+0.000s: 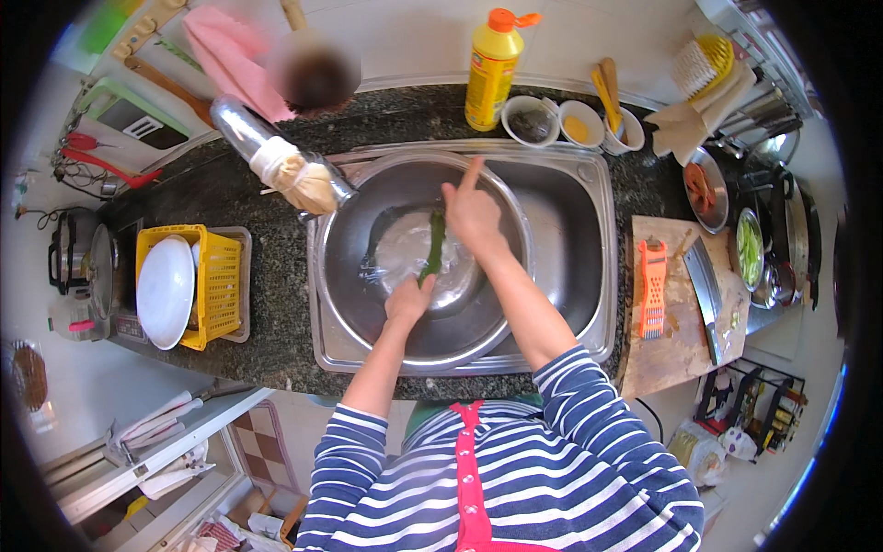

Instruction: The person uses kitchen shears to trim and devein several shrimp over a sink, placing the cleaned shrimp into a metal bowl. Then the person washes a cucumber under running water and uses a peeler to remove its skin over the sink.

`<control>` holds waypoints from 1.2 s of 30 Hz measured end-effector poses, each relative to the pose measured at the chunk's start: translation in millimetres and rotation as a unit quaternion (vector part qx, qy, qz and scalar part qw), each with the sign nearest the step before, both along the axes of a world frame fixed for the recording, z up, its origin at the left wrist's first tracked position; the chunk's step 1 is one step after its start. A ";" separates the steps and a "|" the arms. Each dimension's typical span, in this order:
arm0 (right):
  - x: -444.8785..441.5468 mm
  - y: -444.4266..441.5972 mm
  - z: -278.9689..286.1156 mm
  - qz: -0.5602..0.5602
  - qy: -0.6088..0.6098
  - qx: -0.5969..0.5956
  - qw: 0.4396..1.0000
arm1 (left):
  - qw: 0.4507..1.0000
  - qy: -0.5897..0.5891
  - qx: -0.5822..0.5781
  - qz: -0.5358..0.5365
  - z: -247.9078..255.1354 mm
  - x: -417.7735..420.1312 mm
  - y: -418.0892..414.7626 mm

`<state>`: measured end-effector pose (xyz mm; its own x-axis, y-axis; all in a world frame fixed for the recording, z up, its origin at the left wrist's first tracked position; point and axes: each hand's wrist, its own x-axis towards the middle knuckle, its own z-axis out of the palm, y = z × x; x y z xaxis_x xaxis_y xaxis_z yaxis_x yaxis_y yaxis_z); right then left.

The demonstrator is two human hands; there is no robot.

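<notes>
A large steel basin [348,276] stands in the sink [560,228], with water in its bottom. My left hand [411,301] grips the lower end of a slim green vegetable, probably a cucumber [436,241], held over the water. To the right of its upper end is my right hand [474,212], thumb and index finger spread apart and nothing seen in it. Its other fingers are partly hidden. At the basin's upper left, a chrome faucet [241,127] has a cloth [290,172] tied around its spout.
A wooden cutting board [672,366] on the right bears an orange grater [652,290] and a cleaver [703,286]. Behind the sink stand a yellow bottle [491,79] and small bowls [581,124]. A yellow basket [219,290] with a white plate [165,293] is left.
</notes>
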<state>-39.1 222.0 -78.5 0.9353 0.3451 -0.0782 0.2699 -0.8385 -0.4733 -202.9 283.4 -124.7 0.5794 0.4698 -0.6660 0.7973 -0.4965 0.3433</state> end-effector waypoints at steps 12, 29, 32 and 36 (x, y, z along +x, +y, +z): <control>-13.2 -216.3 -10.7 -0.112 0.176 0.031 0.978 | 0.853 -0.116 -0.448 0.242 9.4 3.1 -4.0; -38.4 -233.6 49.7 0.067 0.080 0.172 0.980 | 0.801 -0.320 -0.483 0.147 113.2 14.0 -104.1; -36.5 -246.3 38.9 0.133 0.062 0.284 0.948 | 0.739 -0.372 -0.535 0.170 118.3 26.7 -117.3; -44.1 -250.3 63.6 0.073 0.359 0.340 0.866 | 0.620 -0.416 -0.617 0.248 123.1 40.9 -133.4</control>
